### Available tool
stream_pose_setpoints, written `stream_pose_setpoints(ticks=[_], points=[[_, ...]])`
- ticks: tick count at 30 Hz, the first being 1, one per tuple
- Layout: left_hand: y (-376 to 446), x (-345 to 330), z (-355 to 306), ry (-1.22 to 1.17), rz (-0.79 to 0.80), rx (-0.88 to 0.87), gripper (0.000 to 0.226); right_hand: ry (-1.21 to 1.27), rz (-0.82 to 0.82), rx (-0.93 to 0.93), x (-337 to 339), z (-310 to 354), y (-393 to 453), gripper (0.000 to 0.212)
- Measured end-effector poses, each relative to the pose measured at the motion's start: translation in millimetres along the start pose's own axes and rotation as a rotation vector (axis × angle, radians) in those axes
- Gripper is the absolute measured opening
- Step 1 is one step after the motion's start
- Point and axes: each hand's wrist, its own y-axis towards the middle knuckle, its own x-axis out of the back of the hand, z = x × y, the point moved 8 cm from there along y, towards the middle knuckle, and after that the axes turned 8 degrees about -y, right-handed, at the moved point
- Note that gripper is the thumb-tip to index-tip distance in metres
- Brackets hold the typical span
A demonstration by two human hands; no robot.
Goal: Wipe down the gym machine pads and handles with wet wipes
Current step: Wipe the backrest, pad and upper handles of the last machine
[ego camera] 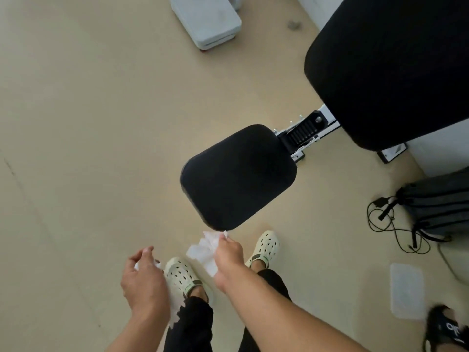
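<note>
The right hand extends forward, forearm angled up from the lower right, fingers curled around a crumpled wet wipe just below the near edge of the small black pad. The left hand hangs lower, back upward, fingers loosely curled; it appears to hold a second white wipe, largely hidden beneath the palm. A larger pad sits beyond.
</note>
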Motion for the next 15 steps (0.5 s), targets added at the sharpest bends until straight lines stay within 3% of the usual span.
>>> stream_pose_setpoints(ticks=[3, 7, 11, 15], points=[[-22, 21, -15, 0.021, 0.179, 0.045, 0.024, -0.042, 0.178, 0.114, 1, 9, -64, 0.027], [-83, 26, -69, 0.023, 0.476, -0.028, 0.032, -0.101, 0.254, 0.288, 20, 45, -145, 0.029], [-155, 18, -129, -0.045, 0.843, -0.074, 0.058, -0.133, 0.262, 0.469, 47, 83, -222, 0.040], [-208, 18, -179, 0.036, 0.994, -0.304, 0.040, -0.067, 0.243, 0.552, 77, 97, -271, 0.053]])
